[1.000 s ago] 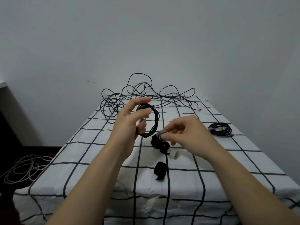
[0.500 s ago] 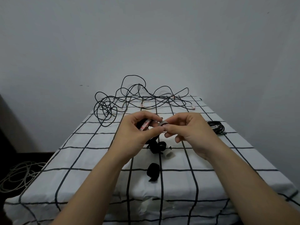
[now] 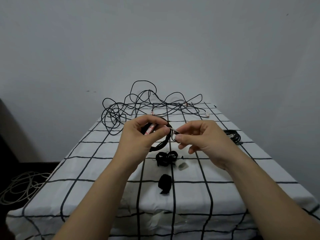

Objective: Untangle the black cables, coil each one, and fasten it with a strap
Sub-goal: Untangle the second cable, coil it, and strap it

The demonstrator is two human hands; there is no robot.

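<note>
Now the coiled cable (image 3: 160, 144) is gripped in the left hand (image 3: 140, 137) over mid-table, lower than a second ago. The right hand (image 3: 202, 137), apart from it then, has closed in and pinches the grey strap (image 3: 174, 135) at the coil's rim. Spare straps (image 3: 165, 158) lie on the checked cloth (image 3: 86, 170) beneath, and the tangle (image 3: 149, 106) stays at the far end.

Bench (image 3: 103, 170) covered w/ white cloth (image 3: 233, 196), black grid lines. Grey wall (image 3: 155, 40) behind. Pale cord loops (image 3: 20, 186) on dark floor (image 3: 34, 168), left side. Small whitish piece (image 3: 182, 166) on cloth.
</note>
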